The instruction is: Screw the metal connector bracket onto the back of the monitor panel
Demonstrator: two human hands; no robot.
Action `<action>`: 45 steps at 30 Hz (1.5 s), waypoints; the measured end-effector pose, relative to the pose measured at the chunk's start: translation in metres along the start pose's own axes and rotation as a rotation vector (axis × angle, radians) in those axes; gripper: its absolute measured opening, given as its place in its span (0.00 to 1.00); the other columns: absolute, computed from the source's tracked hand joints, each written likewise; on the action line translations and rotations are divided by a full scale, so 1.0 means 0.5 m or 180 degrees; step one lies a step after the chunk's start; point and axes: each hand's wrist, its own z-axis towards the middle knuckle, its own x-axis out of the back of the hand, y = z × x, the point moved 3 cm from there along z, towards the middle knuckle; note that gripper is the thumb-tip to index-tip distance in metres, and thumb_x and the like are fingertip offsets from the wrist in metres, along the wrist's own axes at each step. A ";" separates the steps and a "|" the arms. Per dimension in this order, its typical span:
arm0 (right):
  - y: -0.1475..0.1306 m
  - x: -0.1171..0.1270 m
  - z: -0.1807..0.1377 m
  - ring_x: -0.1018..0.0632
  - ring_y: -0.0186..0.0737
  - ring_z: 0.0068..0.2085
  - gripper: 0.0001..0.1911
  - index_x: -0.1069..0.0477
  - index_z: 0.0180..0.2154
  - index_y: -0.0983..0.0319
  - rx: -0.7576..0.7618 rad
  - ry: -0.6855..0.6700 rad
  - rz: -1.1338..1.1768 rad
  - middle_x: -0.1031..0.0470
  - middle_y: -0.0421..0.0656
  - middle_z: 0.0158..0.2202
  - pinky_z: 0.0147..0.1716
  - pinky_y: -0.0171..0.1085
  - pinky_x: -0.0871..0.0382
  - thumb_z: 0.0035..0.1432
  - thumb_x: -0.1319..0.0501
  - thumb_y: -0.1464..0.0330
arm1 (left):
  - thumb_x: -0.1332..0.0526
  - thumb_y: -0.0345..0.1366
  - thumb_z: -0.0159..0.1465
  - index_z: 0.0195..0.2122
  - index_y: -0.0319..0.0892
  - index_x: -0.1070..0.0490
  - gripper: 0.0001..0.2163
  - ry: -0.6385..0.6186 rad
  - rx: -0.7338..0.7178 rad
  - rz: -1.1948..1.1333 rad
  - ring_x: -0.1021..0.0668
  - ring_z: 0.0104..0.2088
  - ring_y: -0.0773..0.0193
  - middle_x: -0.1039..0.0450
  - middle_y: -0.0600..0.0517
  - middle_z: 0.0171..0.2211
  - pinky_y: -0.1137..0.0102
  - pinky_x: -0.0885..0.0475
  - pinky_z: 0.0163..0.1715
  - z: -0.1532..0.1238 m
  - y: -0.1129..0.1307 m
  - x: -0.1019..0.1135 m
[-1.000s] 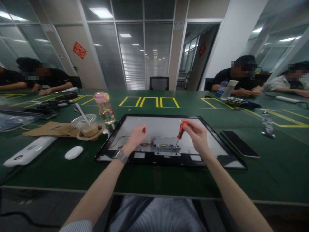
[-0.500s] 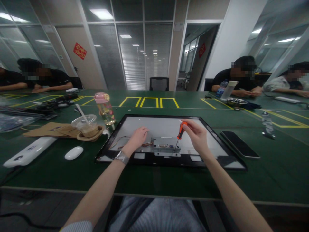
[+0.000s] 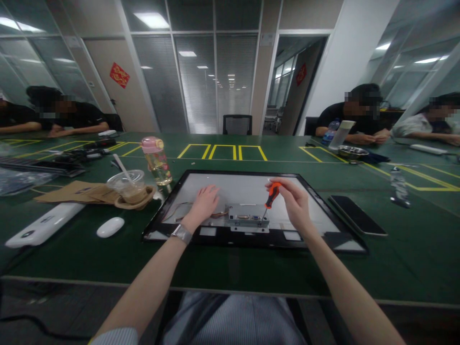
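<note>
A flat display panel (image 3: 244, 187) with a black frame lies back side up on the green table. Near its front edge sits a metal bracket box (image 3: 247, 211) with connector ports, and wires run from its left side. My right hand (image 3: 293, 199) grips an orange and black screwdriver (image 3: 273, 194), tilted, its shaft reaching down to the bracket's right end. Whether the tip sits in a screw is too small to tell. Left of the bracket, my left hand (image 3: 205, 201), with a watch on the wrist, rests over the panel and wires, fingers stretched out, holding nothing.
To the left are a white mouse (image 3: 110, 227), a white power strip (image 3: 45, 225), a plastic cup (image 3: 125, 182) and a pink-lidded bottle (image 3: 156, 163). A phone (image 3: 356, 214) lies right of the panel. Several people sit across the table, near a metal bowl (image 3: 352, 152).
The screwdriver handle has turned slightly and leans a little more to the right, with my right hand's fingers shifted on it. My left hand's fingers have spread slightly.
</note>
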 end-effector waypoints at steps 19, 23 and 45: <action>-0.010 -0.002 -0.008 0.23 0.44 0.39 0.09 0.23 0.43 0.56 0.0831 0.0122 -0.0821 0.24 0.43 0.36 0.42 0.47 0.30 0.63 0.40 0.68 | 0.49 0.39 0.71 0.62 0.43 0.35 0.19 -0.0503 0.0084 0.0432 0.31 0.62 0.49 0.38 0.41 0.65 0.56 0.36 0.62 -0.005 -0.003 -0.011; -0.008 -0.002 -0.011 0.22 0.45 0.43 0.12 0.24 0.47 0.56 0.0674 0.0029 -0.0667 0.22 0.45 0.42 0.44 0.48 0.29 0.65 0.44 0.68 | 0.50 0.45 0.72 0.64 0.45 0.38 0.22 -0.0605 0.0045 0.0499 0.34 0.65 0.48 0.39 0.41 0.66 0.49 0.41 0.64 -0.005 -0.010 -0.020; 0.023 0.001 0.004 0.20 0.39 0.39 0.08 0.19 0.40 0.52 -0.0380 -0.0008 0.0818 0.20 0.40 0.36 0.41 0.42 0.24 0.57 0.33 0.62 | 0.51 0.48 0.72 0.69 0.44 0.50 0.28 -0.0686 0.0042 0.0441 0.38 0.67 0.47 0.42 0.41 0.68 0.52 0.43 0.64 -0.007 -0.002 -0.014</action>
